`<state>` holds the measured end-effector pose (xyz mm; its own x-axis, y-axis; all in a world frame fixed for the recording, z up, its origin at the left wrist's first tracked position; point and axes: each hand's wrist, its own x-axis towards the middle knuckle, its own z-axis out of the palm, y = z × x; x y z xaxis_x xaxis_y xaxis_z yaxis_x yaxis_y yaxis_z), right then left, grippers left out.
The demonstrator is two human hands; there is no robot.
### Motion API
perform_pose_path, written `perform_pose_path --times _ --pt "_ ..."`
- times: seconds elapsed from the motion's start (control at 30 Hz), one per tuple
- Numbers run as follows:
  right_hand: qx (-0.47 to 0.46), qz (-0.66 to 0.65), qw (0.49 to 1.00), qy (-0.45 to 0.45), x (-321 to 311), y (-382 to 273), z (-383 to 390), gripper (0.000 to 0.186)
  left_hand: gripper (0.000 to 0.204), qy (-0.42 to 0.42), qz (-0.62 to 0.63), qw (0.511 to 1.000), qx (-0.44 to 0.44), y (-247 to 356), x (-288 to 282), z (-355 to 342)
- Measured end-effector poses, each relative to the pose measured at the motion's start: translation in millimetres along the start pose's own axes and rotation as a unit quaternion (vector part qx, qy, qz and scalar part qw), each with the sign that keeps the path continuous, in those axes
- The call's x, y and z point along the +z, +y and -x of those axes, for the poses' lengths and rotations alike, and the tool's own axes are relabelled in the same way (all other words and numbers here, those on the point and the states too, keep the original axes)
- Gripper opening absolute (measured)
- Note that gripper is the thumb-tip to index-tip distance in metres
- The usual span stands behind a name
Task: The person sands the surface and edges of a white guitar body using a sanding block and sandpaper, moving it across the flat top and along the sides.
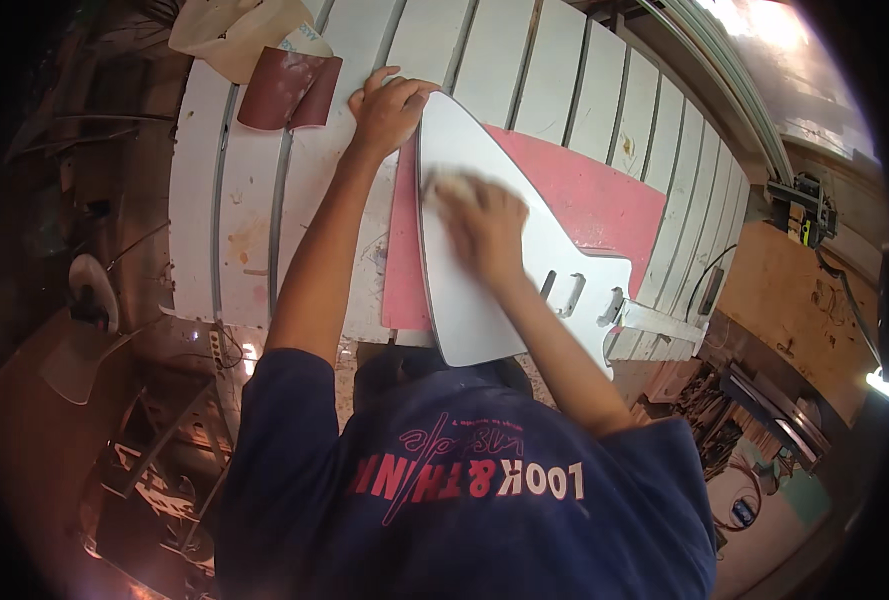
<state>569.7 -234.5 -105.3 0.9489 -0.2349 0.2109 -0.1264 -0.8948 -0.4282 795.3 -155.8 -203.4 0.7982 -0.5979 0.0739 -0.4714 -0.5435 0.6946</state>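
A white electric guitar body with an angular outline and cut-out slots lies flat on a pink sheet, its near end reaching past the bench edge. My left hand grips the far rounded corner of the body, fingers bent at its edge. Over the left part of the body's face, my right hand is closed and smeared by motion. Under its fingertips is a pale, blurred thing; its kind cannot be made out. A curled sheet of dark red sandpaper rests on the bench left of my left hand.
The bench top is of white slats with gaps between them. A cream-coloured crumpled piece lies at its far left corner. Right of the bench are a brown board and stacked wood strips. A metal frame stands low at left.
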Motion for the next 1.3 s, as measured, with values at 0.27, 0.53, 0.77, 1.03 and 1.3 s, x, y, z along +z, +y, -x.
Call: perform_pose_path --times 0.27,0.53,0.77,1.03,1.3 --pt "0.024 -0.014 0.999 -0.026 -10 -4 57 0.048 0.030 -0.033 0.019 0.999 -0.017 -4 -8 3" --pt "0.044 -0.003 0.998 0.036 15 14 -70 0.048 0.034 -0.065 0.032 0.997 0.015 -8 1 -7" --pt "0.016 -0.012 0.999 -0.041 -4 -13 41 0.051 0.036 0.000 0.028 0.999 0.030 -17 5 -1" --pt "0.049 -0.023 0.998 0.042 11 36 -38 0.049 0.035 -0.074 -0.001 0.997 0.004 8 -7 -7" --pt "0.066 0.009 0.996 0.062 -6 37 -6 0.049 0.038 -0.042 0.060 0.997 0.010 3 -5 -3"
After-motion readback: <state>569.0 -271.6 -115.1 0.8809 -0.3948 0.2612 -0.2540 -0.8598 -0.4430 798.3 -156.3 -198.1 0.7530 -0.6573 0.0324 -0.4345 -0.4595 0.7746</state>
